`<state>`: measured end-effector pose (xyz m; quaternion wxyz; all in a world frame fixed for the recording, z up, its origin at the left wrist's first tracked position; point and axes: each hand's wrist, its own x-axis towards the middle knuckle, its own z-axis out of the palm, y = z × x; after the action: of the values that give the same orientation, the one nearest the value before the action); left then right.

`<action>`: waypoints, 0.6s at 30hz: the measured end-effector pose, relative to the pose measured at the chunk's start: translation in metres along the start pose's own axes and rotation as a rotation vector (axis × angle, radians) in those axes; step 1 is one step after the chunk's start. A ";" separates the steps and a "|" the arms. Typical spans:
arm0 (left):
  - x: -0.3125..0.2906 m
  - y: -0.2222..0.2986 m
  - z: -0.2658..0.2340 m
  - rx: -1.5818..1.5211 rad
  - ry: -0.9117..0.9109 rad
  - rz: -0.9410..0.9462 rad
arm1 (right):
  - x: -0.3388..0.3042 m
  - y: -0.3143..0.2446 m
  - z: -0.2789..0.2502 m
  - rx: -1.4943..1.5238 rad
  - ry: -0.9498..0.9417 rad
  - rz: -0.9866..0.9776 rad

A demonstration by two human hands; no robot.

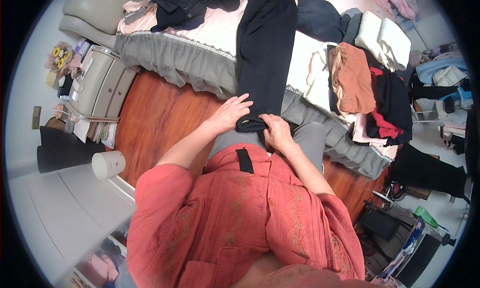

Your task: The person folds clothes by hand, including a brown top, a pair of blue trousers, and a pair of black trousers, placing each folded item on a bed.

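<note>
A pair of black trousers [265, 53], folded into a long strip, stretches from the bed over its near edge to my lap. The near end is turned into a small fold. My left hand [231, 114] rests at the left side of that end, fingers extended over the cloth. On the right, my right hand [277, 132] has its fingers curled round the end, thumb and fingertips pinching the fabric.
The bed's grey ruffled skirt [185, 63] hangs before me. Dark clothes [190, 8] lie at the far left of the bed; a brown folded garment [352, 78] and white knitwear [382, 38] are piled at right. Left stand a grey nightstand [107, 83] and white bin [108, 165].
</note>
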<state>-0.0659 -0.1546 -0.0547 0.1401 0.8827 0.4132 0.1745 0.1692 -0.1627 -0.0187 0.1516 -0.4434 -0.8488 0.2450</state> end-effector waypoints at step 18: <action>-0.033 0.050 -0.077 -0.308 -0.289 -0.064 | 0.013 -0.024 -0.052 0.603 -0.629 -0.026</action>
<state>-0.0839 -0.2031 0.0276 0.3367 0.8531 0.3852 0.1025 0.1703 -0.1494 0.0385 0.0112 -0.2722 -0.7498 0.6030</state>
